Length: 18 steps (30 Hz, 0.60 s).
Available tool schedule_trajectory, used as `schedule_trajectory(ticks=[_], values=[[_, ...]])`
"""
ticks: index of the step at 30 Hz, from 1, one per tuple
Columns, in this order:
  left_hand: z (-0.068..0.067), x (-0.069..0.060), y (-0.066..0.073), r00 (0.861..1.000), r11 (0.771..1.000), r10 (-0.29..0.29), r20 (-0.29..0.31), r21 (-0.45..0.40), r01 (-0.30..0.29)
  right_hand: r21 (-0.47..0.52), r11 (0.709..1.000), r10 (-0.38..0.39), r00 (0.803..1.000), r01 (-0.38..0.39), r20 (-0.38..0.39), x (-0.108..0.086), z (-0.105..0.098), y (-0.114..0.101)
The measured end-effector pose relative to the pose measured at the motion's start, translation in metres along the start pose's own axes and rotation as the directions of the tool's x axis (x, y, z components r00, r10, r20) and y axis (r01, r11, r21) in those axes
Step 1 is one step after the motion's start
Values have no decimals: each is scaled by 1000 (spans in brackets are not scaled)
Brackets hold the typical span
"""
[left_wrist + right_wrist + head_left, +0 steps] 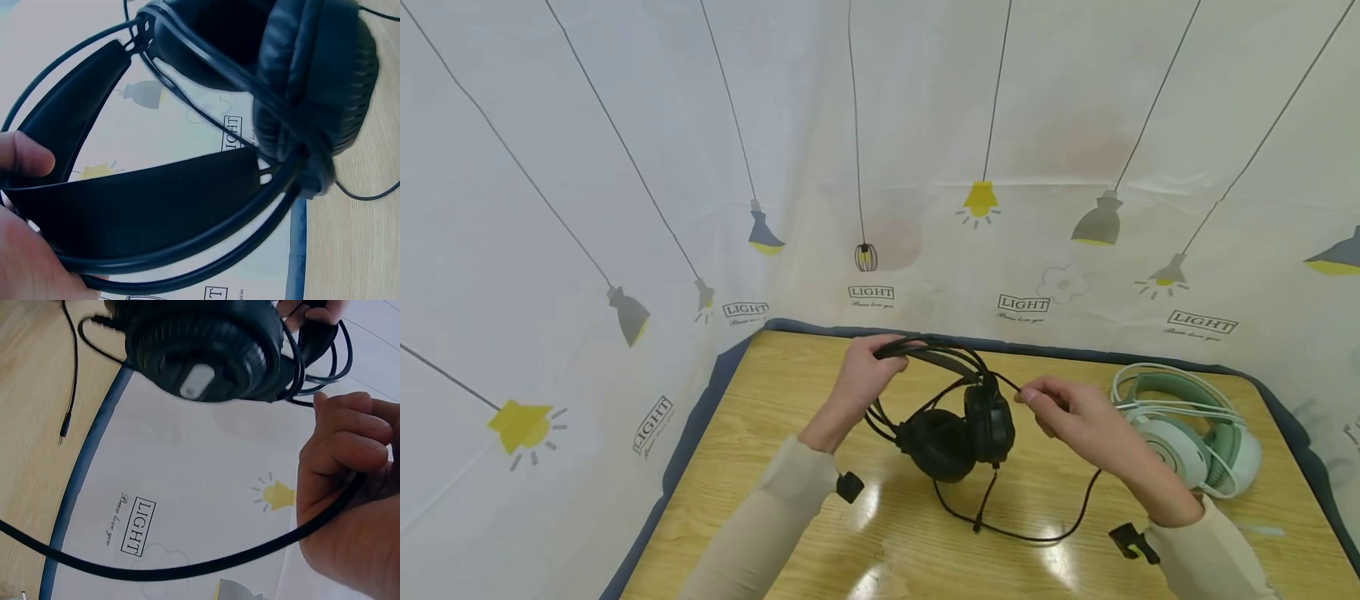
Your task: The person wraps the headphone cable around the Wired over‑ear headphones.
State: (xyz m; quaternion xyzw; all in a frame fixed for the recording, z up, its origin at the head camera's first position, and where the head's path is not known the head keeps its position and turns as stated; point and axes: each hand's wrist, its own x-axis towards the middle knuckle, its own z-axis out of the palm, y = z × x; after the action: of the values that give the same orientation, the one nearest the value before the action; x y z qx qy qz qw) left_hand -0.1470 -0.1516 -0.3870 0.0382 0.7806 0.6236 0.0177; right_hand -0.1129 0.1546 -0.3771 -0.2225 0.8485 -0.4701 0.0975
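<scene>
Black over-ear headphones [943,442] are held up over the wooden table, tilted, ear cups toward the right. My left hand [867,367] grips them by the headband [137,206], thumb on the band's inner side. Several turns of black cable [977,354] run along the headband and around the ear cups. To the right of the cups, my right hand [1071,412] pinches a stretch of that cable [187,570], its fingers curled. A loop of cable sags below, and the thin jack plug [64,428] hangs free.
Pale green headphones [1172,450] with their own cable wound on them lie at the right of the wooden table [760,492]. A small whitish strip [1261,530] lies near them. A white cloth wall [925,167] printed with lamps stands behind, dark blue along its base.
</scene>
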Motion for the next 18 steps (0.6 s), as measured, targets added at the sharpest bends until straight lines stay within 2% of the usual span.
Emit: schedule_trajectory(ticks=[7, 11, 15, 18], values=[[0, 1, -1, 990, 996, 41, -134, -68, -50, 81, 997, -11, 999, 14, -31, -5, 4, -3], [1, 1, 0, 984, 993, 47, -169, -102, -65, 102, 992, -68, 997, 73, -48, -9, 9, -8], [2, -1, 2, 981, 985, 29, -192, -160, -61, 135, 981, -132, 990, 138, -50, -11, 15, -10], [3, -2, 3, 974, 975, 11, -227, -212, -61, 154, 977, -143, 989, 148, -42, -13, 21, -13]])
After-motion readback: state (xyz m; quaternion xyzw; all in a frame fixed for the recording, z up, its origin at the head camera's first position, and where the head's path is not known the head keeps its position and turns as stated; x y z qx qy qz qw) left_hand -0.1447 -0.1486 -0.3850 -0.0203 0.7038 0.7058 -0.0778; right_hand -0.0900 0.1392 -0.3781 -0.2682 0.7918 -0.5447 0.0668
